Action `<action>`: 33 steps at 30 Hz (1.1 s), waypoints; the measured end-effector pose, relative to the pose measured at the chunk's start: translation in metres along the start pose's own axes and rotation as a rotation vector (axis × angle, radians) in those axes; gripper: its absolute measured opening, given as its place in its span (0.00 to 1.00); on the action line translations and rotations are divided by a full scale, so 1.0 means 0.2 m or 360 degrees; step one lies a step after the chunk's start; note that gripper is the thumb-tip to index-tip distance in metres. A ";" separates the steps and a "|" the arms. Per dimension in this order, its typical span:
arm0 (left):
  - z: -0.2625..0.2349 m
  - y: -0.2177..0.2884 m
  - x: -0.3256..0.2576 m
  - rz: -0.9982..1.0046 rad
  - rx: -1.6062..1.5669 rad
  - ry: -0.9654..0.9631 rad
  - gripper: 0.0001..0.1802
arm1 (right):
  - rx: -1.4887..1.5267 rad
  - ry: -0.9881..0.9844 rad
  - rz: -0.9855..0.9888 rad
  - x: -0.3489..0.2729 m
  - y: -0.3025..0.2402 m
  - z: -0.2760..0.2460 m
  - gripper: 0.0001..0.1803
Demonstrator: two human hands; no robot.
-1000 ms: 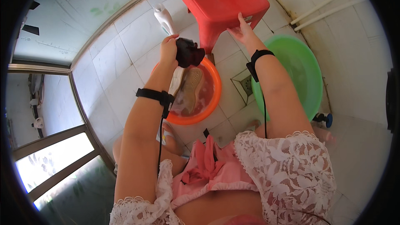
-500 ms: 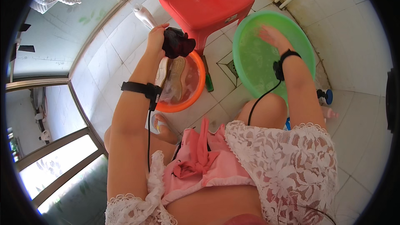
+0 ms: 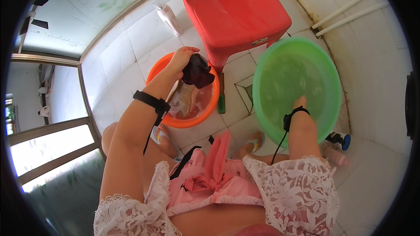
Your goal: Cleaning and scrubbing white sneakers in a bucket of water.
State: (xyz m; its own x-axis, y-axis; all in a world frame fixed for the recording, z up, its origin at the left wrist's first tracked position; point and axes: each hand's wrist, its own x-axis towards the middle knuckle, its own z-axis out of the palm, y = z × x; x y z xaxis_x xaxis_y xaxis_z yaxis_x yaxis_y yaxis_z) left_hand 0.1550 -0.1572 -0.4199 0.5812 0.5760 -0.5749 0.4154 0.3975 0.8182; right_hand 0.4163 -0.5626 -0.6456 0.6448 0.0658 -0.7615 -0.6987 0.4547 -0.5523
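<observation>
My left hand point(image 3: 181, 61) grips a crumpled dark maroon-black cloth point(image 3: 198, 71) above the orange basin point(image 3: 213, 104). Inside that basin, soapy water surrounds a pair of shoes, and one pale beige sole point(image 3: 187, 98) shows below the cloth. On the right, my right hand point(image 3: 301, 101) reaches into the cloudy water of the large green basin point(image 3: 261, 100). Its fingers are under the surface, so I cannot see whether they hold anything.
A red plastic chair point(image 3: 240, 13) stands beyond the basins. A white bottle point(image 3: 168, 17) lies at its left. Between the basins are a green-and-brown brush point(image 3: 221, 96) and a floor drain point(image 3: 248, 91). Beside the green basin lies a pink bottle point(image 3: 336, 155).
My right hand has come toward me in the green basin and sunk deeper into the water. My left hand still grips the cloth over the orange basin. The whole view has shifted.
</observation>
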 end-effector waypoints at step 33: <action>-0.38 0.11 -0.03 0.0160 -0.0484 0.0037 0.14 | -0.1631 -0.0408 -0.2214 -0.97 0.58 1.37 0.22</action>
State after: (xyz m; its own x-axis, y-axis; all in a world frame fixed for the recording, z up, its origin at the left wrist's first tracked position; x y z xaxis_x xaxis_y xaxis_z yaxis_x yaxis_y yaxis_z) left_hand 0.1071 -0.0980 -0.3968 0.5911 0.6380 -0.4935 0.1266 0.5309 0.8379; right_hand 0.2950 -0.2789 -0.4693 0.8402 0.3205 0.4374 0.5388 -0.4011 -0.7409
